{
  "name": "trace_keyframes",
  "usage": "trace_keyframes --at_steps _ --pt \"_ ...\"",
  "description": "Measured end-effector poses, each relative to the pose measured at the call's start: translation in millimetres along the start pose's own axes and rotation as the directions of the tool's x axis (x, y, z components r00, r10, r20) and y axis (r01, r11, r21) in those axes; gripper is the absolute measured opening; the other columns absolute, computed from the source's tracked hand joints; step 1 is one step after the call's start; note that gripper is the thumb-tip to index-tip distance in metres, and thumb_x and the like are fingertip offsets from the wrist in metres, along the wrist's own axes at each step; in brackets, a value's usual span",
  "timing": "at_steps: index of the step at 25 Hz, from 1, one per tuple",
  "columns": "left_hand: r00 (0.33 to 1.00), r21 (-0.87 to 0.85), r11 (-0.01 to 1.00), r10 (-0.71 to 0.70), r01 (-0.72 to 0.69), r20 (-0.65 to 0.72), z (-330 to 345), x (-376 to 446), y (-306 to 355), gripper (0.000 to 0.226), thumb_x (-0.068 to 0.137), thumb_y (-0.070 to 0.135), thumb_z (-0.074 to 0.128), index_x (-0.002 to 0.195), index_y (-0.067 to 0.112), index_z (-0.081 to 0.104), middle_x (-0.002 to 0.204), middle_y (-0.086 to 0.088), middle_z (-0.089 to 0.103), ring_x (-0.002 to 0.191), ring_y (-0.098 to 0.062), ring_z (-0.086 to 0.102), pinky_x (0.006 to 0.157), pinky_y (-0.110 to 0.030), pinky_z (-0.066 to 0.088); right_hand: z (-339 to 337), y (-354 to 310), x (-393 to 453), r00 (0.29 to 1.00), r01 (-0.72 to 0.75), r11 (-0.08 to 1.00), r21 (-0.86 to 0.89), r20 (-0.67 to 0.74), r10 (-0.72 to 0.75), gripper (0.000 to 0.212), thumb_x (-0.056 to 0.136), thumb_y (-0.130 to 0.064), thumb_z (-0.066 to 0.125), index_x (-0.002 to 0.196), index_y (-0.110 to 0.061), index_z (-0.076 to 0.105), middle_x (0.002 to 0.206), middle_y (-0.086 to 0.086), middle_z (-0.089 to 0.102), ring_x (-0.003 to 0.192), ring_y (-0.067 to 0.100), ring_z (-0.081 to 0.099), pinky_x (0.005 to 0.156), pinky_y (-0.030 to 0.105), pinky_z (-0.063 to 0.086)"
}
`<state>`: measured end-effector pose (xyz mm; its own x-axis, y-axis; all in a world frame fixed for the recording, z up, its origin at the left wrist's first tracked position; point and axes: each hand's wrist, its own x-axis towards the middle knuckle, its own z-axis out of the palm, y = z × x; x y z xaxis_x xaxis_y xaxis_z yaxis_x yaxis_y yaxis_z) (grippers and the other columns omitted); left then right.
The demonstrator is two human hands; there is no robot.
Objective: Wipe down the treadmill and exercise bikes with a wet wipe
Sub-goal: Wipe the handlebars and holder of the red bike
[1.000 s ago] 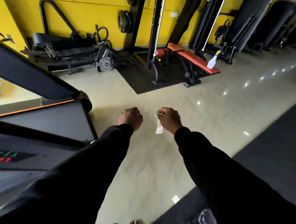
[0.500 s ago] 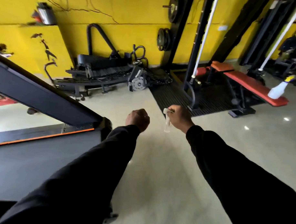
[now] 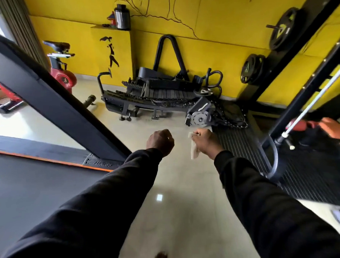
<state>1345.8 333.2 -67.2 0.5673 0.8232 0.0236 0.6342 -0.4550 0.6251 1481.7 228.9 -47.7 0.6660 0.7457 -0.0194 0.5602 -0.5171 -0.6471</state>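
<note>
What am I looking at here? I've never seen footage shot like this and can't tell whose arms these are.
The camera is worn on a person's head and looks down, so the two black sleeves are the wearer's own arms. The right hand pinches a white wet wipe that hangs from its grip; the left hand is a closed fist holding nothing. This is a gym: a treadmill with an orange-edged deck lies at the left, a red exercise bike stands by the yellow wall, and a dismantled slatted treadmill frame sits on the floor ahead.
</note>
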Motion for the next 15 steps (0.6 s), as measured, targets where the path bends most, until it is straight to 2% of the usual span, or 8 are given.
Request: trace_keyframes --at_steps 2,5,9,13,15 --pt "1.000 -0.023 0.999 -0.025 0.025 -0.005 5 74 5 0.019 0.093 0.025 0.055 0.102 0.020 0.070 0.110 -0.011 0.068 0.099 -0.033 0.062 0.078 -0.029 0.045 -2 -9 74 1.000 0.025 1.000 -0.007 0.011 -0.025 0.024 0.091 -0.027 0.059 0.068 -0.021 0.055 0.082 0.007 0.064 0.081 0.022 0.057 0.066 0.025 0.038" --pt "0.999 -0.025 0.999 -0.034 0.033 -0.020 4 175 22 0.020 0.094 0.025 0.054 0.104 0.018 0.070 0.109 -0.011 0.068 0.098 -0.032 0.062 0.077 -0.030 0.044 -13 -23 178 0.997 0.068 0.998 -0.001 0.019 -0.068 0.011 0.090 -0.027 0.061 0.084 -0.020 0.067 0.088 0.005 0.070 0.082 0.020 0.062 0.067 0.023 0.041" --pt "0.992 -0.016 0.998 -0.059 0.058 -0.114 0 303 26 0.021 0.093 0.025 0.054 0.101 0.015 0.071 0.105 -0.015 0.069 0.096 -0.034 0.063 0.077 -0.033 0.047 -3 -38 311 0.992 0.119 0.993 0.005 0.032 -0.119 0.019 0.089 -0.032 0.062 0.095 -0.016 0.070 0.094 0.006 0.072 0.089 0.024 0.066 0.072 0.028 0.049" --pt "0.969 0.006 0.986 -0.161 0.165 -0.186 9 437 9 0.021 0.093 0.029 0.057 0.105 0.020 0.071 0.110 -0.013 0.069 0.103 -0.034 0.062 0.082 -0.034 0.047 27 -47 466 0.967 0.232 0.972 0.031 0.097 -0.234 0.016 0.092 -0.024 0.055 0.096 -0.015 0.069 0.096 0.008 0.071 0.091 0.027 0.064 0.066 0.024 0.038" --pt "0.955 -0.004 0.973 -0.226 0.229 -0.190 8 486 1 0.021 0.092 0.032 0.056 0.101 0.020 0.071 0.107 -0.010 0.070 0.100 -0.032 0.063 0.082 -0.033 0.049 34 -54 530 0.955 0.243 0.969 0.041 0.162 -0.247 0.018 0.093 -0.020 0.053 0.098 -0.014 0.069 0.095 0.007 0.070 0.090 0.026 0.064 0.064 0.025 0.038"
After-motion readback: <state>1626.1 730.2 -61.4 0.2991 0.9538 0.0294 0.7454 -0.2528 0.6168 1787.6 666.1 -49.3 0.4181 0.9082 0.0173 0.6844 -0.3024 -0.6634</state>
